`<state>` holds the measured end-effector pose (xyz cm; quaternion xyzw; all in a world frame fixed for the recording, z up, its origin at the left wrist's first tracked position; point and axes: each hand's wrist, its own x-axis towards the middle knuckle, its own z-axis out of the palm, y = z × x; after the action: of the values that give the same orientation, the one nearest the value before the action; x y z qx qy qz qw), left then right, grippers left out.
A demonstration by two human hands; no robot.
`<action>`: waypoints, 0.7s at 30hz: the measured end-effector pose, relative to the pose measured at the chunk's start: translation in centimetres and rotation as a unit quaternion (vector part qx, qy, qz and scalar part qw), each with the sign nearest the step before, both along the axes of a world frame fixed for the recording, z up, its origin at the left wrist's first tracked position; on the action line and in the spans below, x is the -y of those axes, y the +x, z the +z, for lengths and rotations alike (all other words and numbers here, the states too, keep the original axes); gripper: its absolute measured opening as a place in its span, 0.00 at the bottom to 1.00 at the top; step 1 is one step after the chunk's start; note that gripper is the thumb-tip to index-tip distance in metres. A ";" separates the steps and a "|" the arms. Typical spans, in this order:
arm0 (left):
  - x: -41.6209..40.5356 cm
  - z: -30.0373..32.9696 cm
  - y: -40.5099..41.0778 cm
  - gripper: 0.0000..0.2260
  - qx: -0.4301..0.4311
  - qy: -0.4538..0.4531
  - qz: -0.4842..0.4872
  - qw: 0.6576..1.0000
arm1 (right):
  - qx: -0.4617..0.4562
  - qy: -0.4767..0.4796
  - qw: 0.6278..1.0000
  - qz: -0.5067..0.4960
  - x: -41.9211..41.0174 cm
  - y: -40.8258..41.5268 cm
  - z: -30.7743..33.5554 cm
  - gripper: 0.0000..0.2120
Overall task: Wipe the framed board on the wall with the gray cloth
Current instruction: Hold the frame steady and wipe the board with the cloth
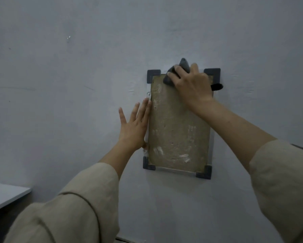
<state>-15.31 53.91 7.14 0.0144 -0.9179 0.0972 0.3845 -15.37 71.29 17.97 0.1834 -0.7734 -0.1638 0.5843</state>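
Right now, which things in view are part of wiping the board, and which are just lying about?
Part of the job:
- framed board on the wall
- gray cloth, pressed on the board's top edge by the right hand
- left hand, flat against the board's left frame edge

Just there:
- black object by the right frame edge
- white tabletop, lower left
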 end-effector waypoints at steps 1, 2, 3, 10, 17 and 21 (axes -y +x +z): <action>0.0 0.0 0.0 0.64 -0.001 0.000 0.001 1.000 | 0.010 -0.013 1.000 -0.004 0.6 0.2 -0.6 0.20; 0.0 0.0 0.0 0.64 -0.001 0.000 0.003 1.000 | 0.019 -0.006 1.000 -0.002 1.2 0.3 -1.4 0.21; 0.0 0.0 0.0 0.64 -0.001 0.000 0.005 1.000 | 0.022 0.022 1.000 0.002 1.6 0.3 -2.1 0.22; 0.0 0.0 -0.1 0.64 -0.004 -0.002 0.005 1.000 | -0.007 -0.013 1.000 -0.008 -0.2 -0.2 0.9 0.20; 0.1 -0.2 0.0 0.61 -0.006 -0.013 0.010 1.000 | 0.014 0.109 0.994 0.016 0.4 -0.1 -1.2 0.22; 0.8 -1.6 0.3 0.55 -0.022 -0.024 0.014 0.999 | 0.018 0.018 1.000 0.013 1.2 0.2 -0.5 0.20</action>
<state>-15.04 53.10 5.59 0.0200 -0.9064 0.1243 0.4033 -15.16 70.11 17.49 0.2068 -0.7784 -0.1664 0.5689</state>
